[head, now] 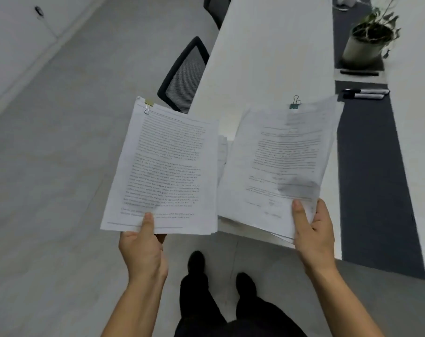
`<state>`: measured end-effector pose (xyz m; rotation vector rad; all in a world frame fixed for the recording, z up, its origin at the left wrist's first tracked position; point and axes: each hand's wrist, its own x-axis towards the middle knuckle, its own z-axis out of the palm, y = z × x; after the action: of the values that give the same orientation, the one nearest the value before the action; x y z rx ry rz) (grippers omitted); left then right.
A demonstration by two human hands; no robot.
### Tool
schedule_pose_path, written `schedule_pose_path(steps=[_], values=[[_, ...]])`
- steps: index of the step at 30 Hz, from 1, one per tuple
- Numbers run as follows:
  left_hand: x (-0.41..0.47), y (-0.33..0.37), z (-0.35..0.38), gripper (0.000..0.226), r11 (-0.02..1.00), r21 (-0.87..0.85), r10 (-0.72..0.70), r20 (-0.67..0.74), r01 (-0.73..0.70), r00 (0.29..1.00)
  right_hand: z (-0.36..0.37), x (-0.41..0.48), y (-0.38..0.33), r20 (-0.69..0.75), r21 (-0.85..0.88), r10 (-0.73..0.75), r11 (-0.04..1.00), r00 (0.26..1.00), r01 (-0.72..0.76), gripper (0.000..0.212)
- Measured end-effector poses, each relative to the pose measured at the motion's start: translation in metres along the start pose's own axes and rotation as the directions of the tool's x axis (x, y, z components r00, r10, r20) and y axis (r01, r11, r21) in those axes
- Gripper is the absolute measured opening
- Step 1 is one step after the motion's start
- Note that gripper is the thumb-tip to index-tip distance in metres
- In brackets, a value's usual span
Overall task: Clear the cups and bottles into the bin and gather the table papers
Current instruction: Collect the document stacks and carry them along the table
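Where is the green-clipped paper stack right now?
Head view, right of centre: the right hand grips the green-clipped stack by its lower edge over the near end of the white table, beside the yellow-clipped stack in the left hand.

My left forearm (pixel 133 307) and right forearm (pixel 347 300) are bare. They rise from the lower edge and lean slightly toward each other, with both wrists straight. My hands stay well apart at nearly the same height.

My left hand (pixel 143 249) pinches the bottom edge of the left stack of papers (pixel 163 166). Its thumb (pixel 147 222) lies flat on top, pointing away from me. The fingers are curled underneath, with one fingertip just showing.

My right hand (pixel 313 237) grips the lower right corner of the right stack of papers (pixel 284 161). Its thumb (pixel 300 215) presses on the top sheet, and the fingers wrap round the outer edge from below.
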<state>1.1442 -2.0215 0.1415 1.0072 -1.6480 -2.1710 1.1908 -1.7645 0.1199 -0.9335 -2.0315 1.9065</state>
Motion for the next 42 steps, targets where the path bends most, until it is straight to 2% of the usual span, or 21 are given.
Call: schedule_pose_path(steps=[3,6,9,12,16,18,22,25,28,32,34,37,39,42], values=[[0.049,-0.022,0.024,0.034,0.988,0.093,-0.125,0.052,0.120,0.991,0.005,-0.001,0.006,-0.194,-0.004,0.049,0.999,0.980,-0.050,0.007],[0.084,-0.030,0.047,0.031,0.969,0.113,-0.232,0.113,0.219,0.966,0.016,-0.009,0.011,-0.341,-0.009,0.099,0.994,0.935,-0.109,0.010],[0.111,-0.040,0.059,0.029,0.961,0.122,-0.266,0.144,0.250,0.953,0.033,-0.013,0.022,-0.427,-0.026,0.143,0.985,0.893,-0.170,0.012],[0.133,-0.070,0.054,0.033,0.932,0.194,-0.331,0.113,0.306,0.937,0.054,-0.015,0.033,-0.459,-0.033,0.184,0.974,0.869,-0.224,0.009],[0.151,-0.113,0.038,0.028,0.827,0.341,-0.477,0.004,0.447,0.879,0.074,-0.017,0.042,-0.437,-0.018,0.232,0.964,0.869,-0.267,0.008],[0.156,-0.121,0.032,0.025,0.792,0.400,-0.504,0.000,0.462,0.864,0.078,-0.018,0.041,-0.418,-0.012,0.248,0.960,0.874,-0.278,0.009],[0.160,-0.110,0.021,0.032,0.775,0.506,-0.518,0.163,0.379,0.840,0.079,-0.015,0.040,-0.381,-0.001,0.263,0.959,0.886,-0.284,0.017],[0.166,-0.099,0.003,0.039,0.702,0.669,-0.424,0.116,0.245,0.898,0.086,-0.002,0.039,-0.298,0.007,0.279,0.957,0.913,-0.291,0.020],[0.179,-0.087,-0.013,0.062,0.622,0.745,-0.412,0.048,0.243,0.910,0.108,0.015,0.040,-0.188,-0.045,0.273,0.957,0.943,-0.286,0.029],[0.202,-0.074,-0.025,0.054,0.620,0.749,-0.424,0.069,0.234,0.903,0.155,0.037,0.044,-0.013,-0.051,0.244,0.968,0.970,-0.244,0.027],[0.213,-0.069,-0.025,0.052,0.624,0.751,-0.419,0.090,0.215,0.904,0.180,0.047,0.054,0.052,-0.079,0.251,0.966,0.966,-0.247,0.033],[0.228,-0.065,-0.019,0.055,0.609,0.773,-0.425,0.130,0.177,0.896,0.205,0.058,0.077,0.078,-0.250,0.335,0.918,0.939,-0.306,0.042],[0.237,-0.065,-0.010,0.056,0.583,0.797,-0.448,0.157,0.155,0.880,0.213,0.062,0.087,0.095,-0.463,0.394,0.831,0.914,-0.310,0.044],[0.251,-0.069,0.004,0.062,0.557,0.824,-0.488,0.224,0.103,0.843,0.217,0.062,0.089,0.098,-0.683,0.409,0.691,0.907,-0.237,0.051]])
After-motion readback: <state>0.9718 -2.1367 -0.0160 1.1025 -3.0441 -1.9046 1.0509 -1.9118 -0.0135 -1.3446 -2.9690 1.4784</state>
